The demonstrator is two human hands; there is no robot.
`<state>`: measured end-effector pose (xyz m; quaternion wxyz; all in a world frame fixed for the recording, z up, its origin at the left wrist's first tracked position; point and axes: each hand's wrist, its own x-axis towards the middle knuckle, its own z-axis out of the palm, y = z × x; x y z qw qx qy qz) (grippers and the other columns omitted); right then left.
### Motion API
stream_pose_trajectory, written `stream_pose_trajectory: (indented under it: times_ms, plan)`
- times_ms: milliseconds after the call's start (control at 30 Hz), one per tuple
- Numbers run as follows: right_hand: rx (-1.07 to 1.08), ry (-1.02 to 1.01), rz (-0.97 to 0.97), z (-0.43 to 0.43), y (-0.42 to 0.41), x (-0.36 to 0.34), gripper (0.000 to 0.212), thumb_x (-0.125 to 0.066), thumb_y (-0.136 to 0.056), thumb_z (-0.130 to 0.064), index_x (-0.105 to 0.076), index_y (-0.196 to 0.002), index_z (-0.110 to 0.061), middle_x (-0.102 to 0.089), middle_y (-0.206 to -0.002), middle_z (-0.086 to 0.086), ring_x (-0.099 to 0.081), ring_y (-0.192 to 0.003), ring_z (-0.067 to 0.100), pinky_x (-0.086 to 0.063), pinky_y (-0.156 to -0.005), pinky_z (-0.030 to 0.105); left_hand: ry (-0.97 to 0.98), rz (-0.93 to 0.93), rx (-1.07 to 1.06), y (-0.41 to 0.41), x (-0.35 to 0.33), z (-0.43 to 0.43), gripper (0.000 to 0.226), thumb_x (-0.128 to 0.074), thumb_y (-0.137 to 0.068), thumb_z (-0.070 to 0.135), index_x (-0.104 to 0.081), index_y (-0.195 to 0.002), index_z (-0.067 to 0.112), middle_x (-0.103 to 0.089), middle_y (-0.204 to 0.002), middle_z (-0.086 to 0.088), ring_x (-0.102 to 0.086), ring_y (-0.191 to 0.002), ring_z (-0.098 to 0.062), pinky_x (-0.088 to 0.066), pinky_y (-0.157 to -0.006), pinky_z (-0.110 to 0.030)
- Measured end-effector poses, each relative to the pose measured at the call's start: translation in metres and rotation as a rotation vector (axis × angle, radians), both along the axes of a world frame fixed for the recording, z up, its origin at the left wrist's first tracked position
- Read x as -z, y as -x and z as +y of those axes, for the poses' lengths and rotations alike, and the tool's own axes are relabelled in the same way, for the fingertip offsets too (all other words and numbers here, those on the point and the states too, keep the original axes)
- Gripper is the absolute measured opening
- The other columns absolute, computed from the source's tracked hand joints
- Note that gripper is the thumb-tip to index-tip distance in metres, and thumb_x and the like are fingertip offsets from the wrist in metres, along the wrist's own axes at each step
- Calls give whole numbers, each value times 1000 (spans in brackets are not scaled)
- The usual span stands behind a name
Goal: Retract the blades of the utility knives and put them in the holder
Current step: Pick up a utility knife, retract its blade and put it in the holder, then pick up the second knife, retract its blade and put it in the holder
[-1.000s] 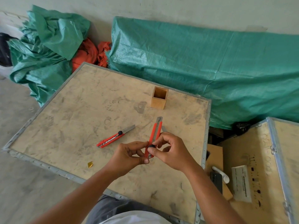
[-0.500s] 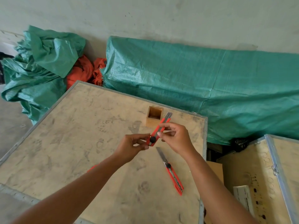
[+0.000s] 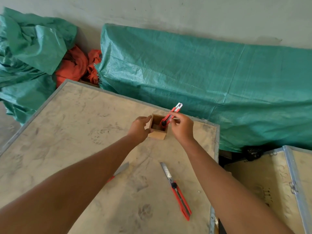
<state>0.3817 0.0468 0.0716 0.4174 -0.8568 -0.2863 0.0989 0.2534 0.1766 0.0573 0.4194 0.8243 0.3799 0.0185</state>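
Lying near holder (image 3: 158, 128): bladed knife (image 3: 177, 190), forearm-hidden knife (image 3: 120, 171).

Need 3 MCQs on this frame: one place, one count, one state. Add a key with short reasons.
1. Where is the lower end of the knife in the right hand?
A. Inside the wooden holder
B. Flat on the table
C. On the green tarp

2. How many red utility knives are visible?
A. One
B. Two
C. Three

3. What state is the blade of the knife lying near the right forearm in?
A. Retracted
C. Extended
B. Snapped off

Key:
1 A, the held knife angles down into the holder's opening.
2 C, one is held, one lies in the open, and one is partly hidden by the left forearm.
3 C, bare metal sticks out past the red body.

The left hand steadies the holder.
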Motion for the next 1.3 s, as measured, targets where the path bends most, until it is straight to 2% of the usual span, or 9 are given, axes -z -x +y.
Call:
stream_pose_trajectory:
  times_ms: [167, 300, 433, 767, 900, 1033, 1067, 1167, 1300]
  plan:
    - [-57, 61, -1, 3, 9, 12, 31, -69, -93, -5, -75, -122, -10, -77, -118, 12, -74, -103, 27, -57, -95, 34, 12, 9, 49, -5, 9, 4, 52, -66, -92, 8, -50, -142, 16, -56, -141, -7, -61, -113, -23, -45, -87, -23]
    - [-68, 76, -2, 2, 14, 13, 30, -69, -92, -3, -76, -120, -10, -77, -117, 11, -72, -108, 25, -50, -93, 23, 0, -19, 49, -5, 12, 4, 52, -66, -92, 9, -51, -142, 15, -57, -139, -6, -61, -106, -19, -43, -85, -24]
    - [-64, 49, 9, -4, 20, 7, 31, -69, -91, -1, -75, -120, -10, -77, -117, 10, -72, -107, 25, -53, -96, 28, -13, -52, 59, -2, 10, 0, 51, -67, -92, 13, -53, -140, 15, -61, -133, -6, -61, -101, -16, -45, -81, -24]
    - [-102, 38, 33, -37, 80, -6, 28, -70, -94, -10, -74, -121, -12, -74, -118, 8, -70, -101, 19, -45, -82, 11, -9, -86, -41, 71, -7, -22, 46, -69, -91, 29, -60, -135, 19, -61, -138, -3, -68, -103, -15, -47, -85, -23]
    - [-148, 87, 158, -45, 121, 7, 28, -69, -95, -13, -74, -122, -14, -74, -123, 3, -72, -97, 16, -54, -90, 24, 56, -64, -152, 132, -1, -27, 39, -70, -90, 28, -66, -128, 22, -67, -129, 0, -68, -101, -12, -46, -83, -22]
    - [-206, 121, 270, -36, 167, 19, 26, -68, -94, -12, -74, -120, -15, -76, -117, 4, -72, -94, 16, -56, -88, 25, 80, -18, -256, 193, 6, -30, 33, -70, -89, 29, -69, -122, 24, -71, -116, -2, -63, -72, -11, -51, -73, -26]
    - [-213, 130, 302, -32, 178, 23, 26, -68, -94, -13, -75, -119, -16, -77, -115, 5, -72, -93, 15, -57, -86, 22, 73, -6, -262, 207, 8, -30, 32, -70, -89, 29, -70, -121, 24, -70, -117, -3, -64, -73, -12, -52, -75, -27]
    - [-262, 186, 369, -20, 211, 37, 27, -67, -95, -14, -74, -120, -16, -76, -112, 5, -67, -87, 11, -46, -71, 4, 48, 55, -277, 246, 19, -29, 33, -71, -89, 28, -70, -122, 22, -69, -124, -4, -66, -105, -17, -49, -85, -27]
    - [-294, 279, 420, -2, 245, 55, 30, -69, -92, -15, -75, -121, -14, -76, -111, 9, -66, -91, 15, -43, -82, 16, 31, 159, -312, 287, 34, -30, 39, -71, -87, 29, -67, -126, 22, -63, -131, -5, -57, -124, -23, -47, -100, -34]
